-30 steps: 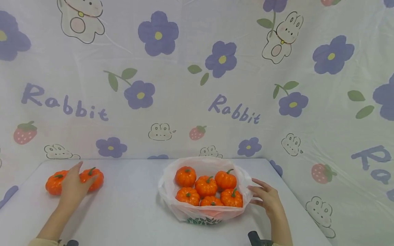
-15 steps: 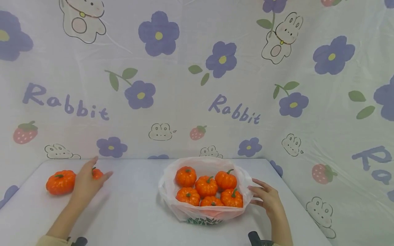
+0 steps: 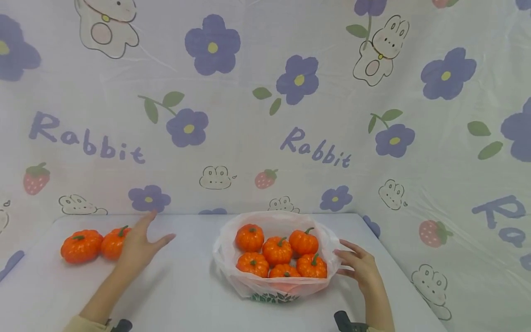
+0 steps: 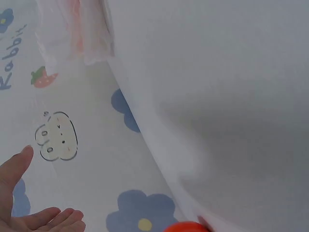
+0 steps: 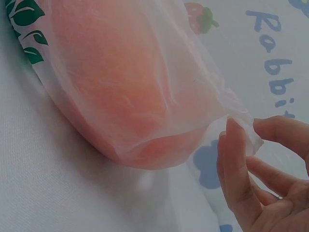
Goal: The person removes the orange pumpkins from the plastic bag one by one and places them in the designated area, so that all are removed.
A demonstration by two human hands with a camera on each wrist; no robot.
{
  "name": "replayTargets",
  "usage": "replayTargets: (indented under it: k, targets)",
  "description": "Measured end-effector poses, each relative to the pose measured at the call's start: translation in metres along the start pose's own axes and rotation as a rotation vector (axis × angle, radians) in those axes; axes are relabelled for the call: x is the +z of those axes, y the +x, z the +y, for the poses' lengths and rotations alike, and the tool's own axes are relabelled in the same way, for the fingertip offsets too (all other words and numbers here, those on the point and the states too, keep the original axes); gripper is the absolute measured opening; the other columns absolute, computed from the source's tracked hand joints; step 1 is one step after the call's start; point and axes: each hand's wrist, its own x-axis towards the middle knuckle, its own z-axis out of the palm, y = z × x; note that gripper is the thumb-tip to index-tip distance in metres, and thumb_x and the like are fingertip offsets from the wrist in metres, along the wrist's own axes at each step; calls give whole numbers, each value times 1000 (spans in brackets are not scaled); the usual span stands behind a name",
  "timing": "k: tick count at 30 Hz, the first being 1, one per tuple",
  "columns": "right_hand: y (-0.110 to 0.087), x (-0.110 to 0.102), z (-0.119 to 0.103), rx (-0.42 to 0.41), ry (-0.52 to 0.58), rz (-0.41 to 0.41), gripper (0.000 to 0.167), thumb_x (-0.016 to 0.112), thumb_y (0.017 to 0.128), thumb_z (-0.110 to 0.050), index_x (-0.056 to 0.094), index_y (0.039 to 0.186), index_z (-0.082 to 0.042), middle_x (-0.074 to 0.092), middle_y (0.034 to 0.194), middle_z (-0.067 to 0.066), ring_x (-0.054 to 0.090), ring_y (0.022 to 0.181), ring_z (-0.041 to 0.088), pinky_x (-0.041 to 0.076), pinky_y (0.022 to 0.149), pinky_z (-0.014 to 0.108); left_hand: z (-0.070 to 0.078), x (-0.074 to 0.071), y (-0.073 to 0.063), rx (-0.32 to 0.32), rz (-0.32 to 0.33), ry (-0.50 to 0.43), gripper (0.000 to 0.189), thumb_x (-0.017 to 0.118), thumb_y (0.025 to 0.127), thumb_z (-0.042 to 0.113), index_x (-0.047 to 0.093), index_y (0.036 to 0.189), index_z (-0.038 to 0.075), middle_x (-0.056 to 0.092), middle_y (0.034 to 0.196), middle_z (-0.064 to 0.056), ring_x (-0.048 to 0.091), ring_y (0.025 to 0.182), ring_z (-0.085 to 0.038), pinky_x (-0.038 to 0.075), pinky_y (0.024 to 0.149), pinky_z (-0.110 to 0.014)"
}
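Observation:
My left hand (image 3: pixel 136 246) is raised over the table's left part, thumb and fingers spread apart with nothing between them. Just to its left, two small orange pumpkins with green stems sit side by side: the outer pumpkin (image 3: pixel 81 247) in full sight, the inner pumpkin (image 3: pixel 111 243) partly behind the hand. Thumb and fingertips of my right hand (image 3: pixel 362 268) pinch the right edge of a thin white plastic bag (image 5: pixel 120 87). Its mouth is spread wide, and several orange pumpkins (image 3: pixel 277 250) lie inside. Green leaves are printed on the bag's front.
A white-covered table (image 3: pixel 178 286) carries everything. Behind it and on the right hangs a pale curtain (image 3: pixel 249 138) printed with purple flowers, rabbits and strawberries. The bag stands right of the table's middle, well apart from the two loose pumpkins.
My left hand has moved right, from over the inner pumpkin to its right side, uncovering much of it. The loose pumpkins stay in place. The right hand and the bag have not moved.

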Motion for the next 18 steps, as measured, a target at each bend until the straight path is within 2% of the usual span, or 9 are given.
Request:
replayTargets:
  k: [10, 18]
  targets:
    - [-2, 0, -2, 2, -7, -7, 64, 68, 91, -30, 43, 146, -8, 50, 140, 27, 64, 82, 10, 62, 76, 30, 22, 19, 1, 25, -42, 21, 86, 73, 86, 39, 30, 151, 3, 32, 156, -23, 31, 143, -45, 32, 113, -62]
    - [-3, 0, -5, 16, -9, -5, 64, 68, 91, -30, 43, 145, -8, 49, 141, 28, 63, 83, 10, 62, 77, 30, 35, 36, 1, 61, -62, -16, 81, 74, 86, 33, 34, 149, 3, 36, 154, -23, 34, 141, -43, 32, 114, -60]
